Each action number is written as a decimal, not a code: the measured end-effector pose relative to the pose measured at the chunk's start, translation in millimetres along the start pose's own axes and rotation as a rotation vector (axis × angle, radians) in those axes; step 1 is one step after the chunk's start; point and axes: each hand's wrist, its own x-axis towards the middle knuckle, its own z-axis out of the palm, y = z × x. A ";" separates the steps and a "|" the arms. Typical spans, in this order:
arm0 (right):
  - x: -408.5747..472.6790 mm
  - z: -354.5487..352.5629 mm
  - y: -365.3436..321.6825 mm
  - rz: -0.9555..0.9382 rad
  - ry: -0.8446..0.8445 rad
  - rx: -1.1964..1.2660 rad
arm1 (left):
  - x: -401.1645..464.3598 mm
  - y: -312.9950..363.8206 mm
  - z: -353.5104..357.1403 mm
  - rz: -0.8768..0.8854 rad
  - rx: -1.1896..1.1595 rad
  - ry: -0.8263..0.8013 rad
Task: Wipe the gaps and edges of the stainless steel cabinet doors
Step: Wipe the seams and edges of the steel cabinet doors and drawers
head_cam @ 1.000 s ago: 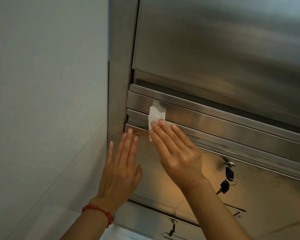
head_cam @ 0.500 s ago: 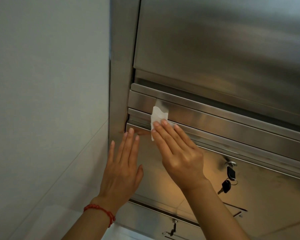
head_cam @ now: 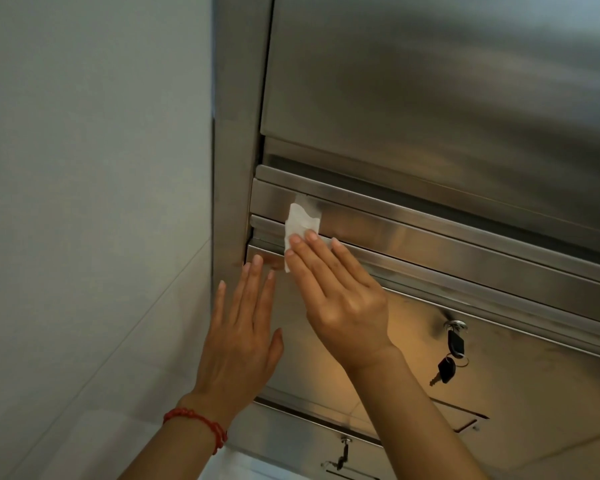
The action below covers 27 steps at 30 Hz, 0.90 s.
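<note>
Our left hand [head_cam: 238,336] lies flat, fingers straight, on the brushed stainless steel cabinet door [head_cam: 499,386] — bracing it, we reckon. Our right hand [head_cam: 340,292] presses a small white folded wipe [head_cam: 300,221] under straight fingertips into the horizontal door-edge gap [head_cam: 430,268] — working that groove.

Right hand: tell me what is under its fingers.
A white wipe lies under the right hand, pressed against the steel cabinet door edge. Its lower part is covered.

Dim, soft light; warm glow on the lower door [head_cam: 378,368]; blurred upper steel.
</note>
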 end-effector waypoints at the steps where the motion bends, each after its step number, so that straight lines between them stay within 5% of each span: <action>1: 1.5 1.2 -0.8 0.001 0.000 0.004 | -0.1 0.0 0.3 0.002 -0.003 0.001; 27: -38.5 -33.0 15.5 0.178 -0.008 -0.039 | 1.7 27.1 -6.5 -0.053 -0.181 -0.099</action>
